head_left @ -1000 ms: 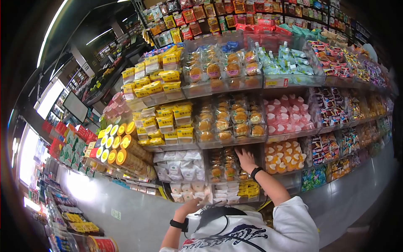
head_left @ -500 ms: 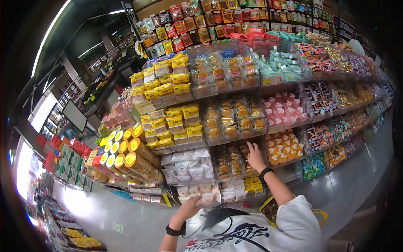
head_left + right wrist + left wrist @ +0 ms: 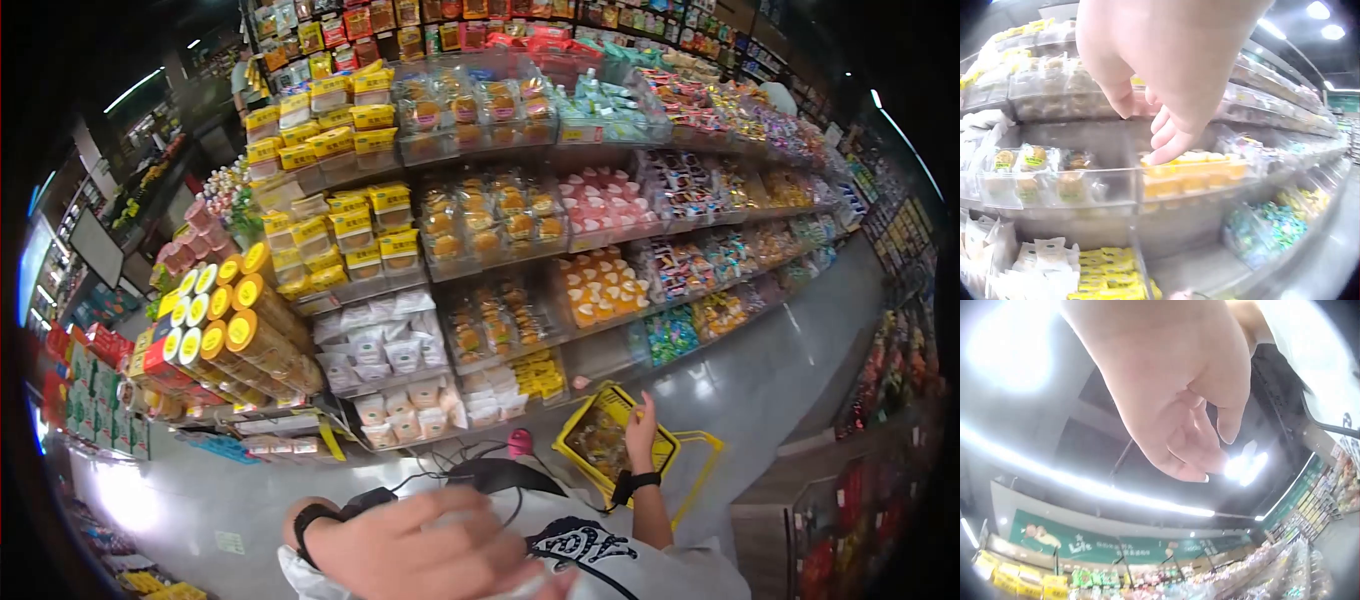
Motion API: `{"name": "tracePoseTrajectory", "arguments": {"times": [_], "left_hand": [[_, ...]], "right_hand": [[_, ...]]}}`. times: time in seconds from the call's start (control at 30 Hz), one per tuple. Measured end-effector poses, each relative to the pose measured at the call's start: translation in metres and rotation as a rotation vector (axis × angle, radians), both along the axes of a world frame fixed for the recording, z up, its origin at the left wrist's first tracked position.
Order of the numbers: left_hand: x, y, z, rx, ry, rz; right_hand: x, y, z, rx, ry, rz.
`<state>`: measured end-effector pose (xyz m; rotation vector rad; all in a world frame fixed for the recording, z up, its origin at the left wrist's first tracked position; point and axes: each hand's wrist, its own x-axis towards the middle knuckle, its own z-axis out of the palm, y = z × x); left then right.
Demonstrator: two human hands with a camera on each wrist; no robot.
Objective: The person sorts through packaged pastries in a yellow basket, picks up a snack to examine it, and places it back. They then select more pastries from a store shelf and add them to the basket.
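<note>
The right hand (image 3: 642, 435) is over the right side of a yellow basket (image 3: 570, 450), which holds clear-wrapped packages (image 3: 600, 435). In the right wrist view, the right hand (image 3: 1160, 81) has loosely bent fingers and nothing in them, with wrapped round cakes (image 3: 1034, 159) and orange cups (image 3: 1194, 178) on the shelf beyond. Raised before the chest and close to the head camera, the left hand (image 3: 425, 540) looks blurred. The left wrist view shows the left hand (image 3: 1172, 381) loosely curled around nothing, against the ceiling.
Tiered shelves (image 3: 500, 265) hold cakes, white packets (image 3: 385, 345) and sweets. Stacked jars (image 3: 255, 320) with yellow lids stand at the left. Grey floor (image 3: 740, 375) runs along the shelves, and another display (image 3: 860, 500) stands at the lower right.
The right hand has moved from the lower cake shelf down to the yellow basket. The left hand has come up closer to the head camera. Shelves have shifted leftward in view.
</note>
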<state>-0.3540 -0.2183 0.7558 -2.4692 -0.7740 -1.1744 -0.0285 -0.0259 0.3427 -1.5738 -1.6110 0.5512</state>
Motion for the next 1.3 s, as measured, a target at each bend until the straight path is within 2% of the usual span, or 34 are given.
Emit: {"name": "tracePoseTrajectory", "arguments": {"times": [0.13, 0.2, 0.3, 0.4, 0.53, 0.6, 0.73, 0.8, 0.87, 0.97, 1.07, 1.1, 1.2, 1.3], "left_hand": [[0.022, -0.004, 0.004, 0.217, -0.146, -0.117], [0.024, -0.008, 0.002, 0.238, -0.173, -0.152], [0.026, -0.017, 0.002, 0.197, -0.194, -0.206], [0.035, -0.020, -0.006, 0.208, -0.257, -0.275], [0.036, -0.026, -0.001, 0.083, -0.228, -0.351], [0.036, -0.026, -0.002, 0.024, -0.212, -0.344], [0.035, -0.013, -0.009, -0.062, -0.086, -0.244], [0.021, -0.004, -0.006, -0.308, 0.153, -0.210], [0.023, 0.018, -0.019, -0.501, 0.169, -0.110], [0.030, 0.046, -0.067, -0.864, 0.104, 0.046], [0.039, 0.068, -0.118, -1.121, 0.293, 0.295], [0.046, 0.079, -0.133, -1.194, 0.287, 0.295], [0.072, 0.111, -0.182, -1.391, 0.185, 0.252], [0.097, 0.136, -0.248, -1.543, 0.097, 0.280]], "right_hand": [[0.032, -0.048, -0.008, -0.069, -0.031, -0.134], [0.029, -0.069, -0.006, -0.108, -0.040, -0.161], [0.035, -0.094, -0.015, -0.129, -0.041, -0.156], [0.026, -0.111, 0.007, -0.143, -0.057, -0.120], [0.035, -0.114, 0.000, -0.094, -0.084, -0.081], [0.044, -0.108, -0.009, -0.047, -0.128, -0.062], [0.050, -0.103, 0.000, -0.120, -0.152, -0.054], [0.058, -0.098, -0.004, -0.101, -0.157, -0.047], [0.067, -0.097, -0.007, -0.096, -0.173, -0.055], [0.096, -0.101, -0.018, -0.107, -0.201, -0.058], [0.125, -0.106, -0.002, -0.232, -0.184, -0.085], [0.136, -0.106, 0.005, -0.290, -0.170, -0.097], [0.202, -0.104, -0.042, -0.253, -0.247, -0.073], [0.237, -0.097, -0.050, -0.377, -0.259, -0.013]]}}
